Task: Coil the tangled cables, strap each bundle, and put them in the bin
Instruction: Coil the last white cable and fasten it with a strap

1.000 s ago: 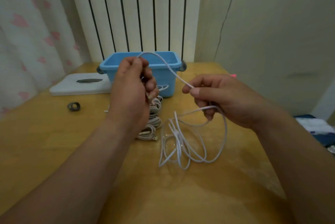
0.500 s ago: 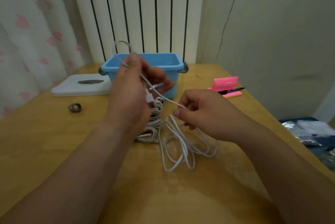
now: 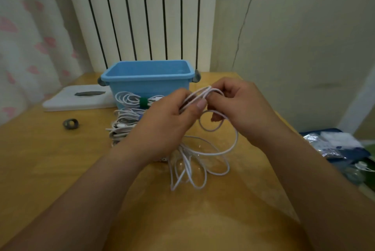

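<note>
A white cable (image 3: 203, 161) hangs in loose loops from both hands down onto the wooden table (image 3: 50, 169). My left hand (image 3: 164, 127) grips a few gathered strands of it, thumb on top. My right hand (image 3: 239, 106) pinches the same strands right beside the left thumb. Behind them stands an open blue bin (image 3: 148, 77). A pile of white cable bundles (image 3: 125, 120) lies against the bin's front, the top bundle bound with a green strap (image 3: 143, 102).
A dark strap roll (image 3: 70, 124) lies on the table at the left. A white flat box (image 3: 79, 100) sits left of the bin. Radiator and curtain stand behind. Bags lie on a blue surface (image 3: 334, 145) off the table's right edge.
My hands have come together above the table, and several strands of the white cable are now gathered between them. The loose loops below have shortened. The camera has tilted slightly.
</note>
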A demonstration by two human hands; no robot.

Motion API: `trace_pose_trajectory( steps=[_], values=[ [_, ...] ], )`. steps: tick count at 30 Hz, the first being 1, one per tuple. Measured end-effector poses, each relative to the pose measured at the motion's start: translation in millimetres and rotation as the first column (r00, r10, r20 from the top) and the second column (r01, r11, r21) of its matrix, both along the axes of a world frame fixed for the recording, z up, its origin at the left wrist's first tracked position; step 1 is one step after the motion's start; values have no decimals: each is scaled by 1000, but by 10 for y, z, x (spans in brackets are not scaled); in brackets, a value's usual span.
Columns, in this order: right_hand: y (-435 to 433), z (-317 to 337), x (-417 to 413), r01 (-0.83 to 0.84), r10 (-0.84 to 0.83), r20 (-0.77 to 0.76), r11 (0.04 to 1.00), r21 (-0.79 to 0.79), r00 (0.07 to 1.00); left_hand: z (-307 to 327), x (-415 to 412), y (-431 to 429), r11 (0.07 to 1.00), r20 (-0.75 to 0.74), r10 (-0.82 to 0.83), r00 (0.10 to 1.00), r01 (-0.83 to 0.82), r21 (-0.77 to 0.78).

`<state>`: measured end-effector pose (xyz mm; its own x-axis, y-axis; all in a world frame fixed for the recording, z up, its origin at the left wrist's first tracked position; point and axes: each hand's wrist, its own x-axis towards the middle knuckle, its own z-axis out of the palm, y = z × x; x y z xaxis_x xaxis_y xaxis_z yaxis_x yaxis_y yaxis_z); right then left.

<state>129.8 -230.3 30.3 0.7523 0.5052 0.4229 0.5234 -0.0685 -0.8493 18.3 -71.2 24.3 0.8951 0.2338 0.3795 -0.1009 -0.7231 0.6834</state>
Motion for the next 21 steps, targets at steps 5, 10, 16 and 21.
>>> trace_pose_trajectory(
  steps=[5, 10, 16, 21],
  values=[
    [3, 13, -33, -17, 18, 61, 1000, -20, 998, -18, 6, -15, 995, -41, -98, 994, 97, -22],
    [12, 13, -37, -59, 59, 52, 998, -7, 997, -30, 5, -26, 988, -38, -155, 987, 154, -28],
    [-32, 23, 4, -190, 194, -106, 981, 48, 975, 2, -28, 7, 945, 128, -59, 990, 96, -312],
    [-37, -56, 45, -206, 198, -89, 974, -90, 976, 24, 12, 55, 687, 222, 13, 975, 152, -711]
  ],
)
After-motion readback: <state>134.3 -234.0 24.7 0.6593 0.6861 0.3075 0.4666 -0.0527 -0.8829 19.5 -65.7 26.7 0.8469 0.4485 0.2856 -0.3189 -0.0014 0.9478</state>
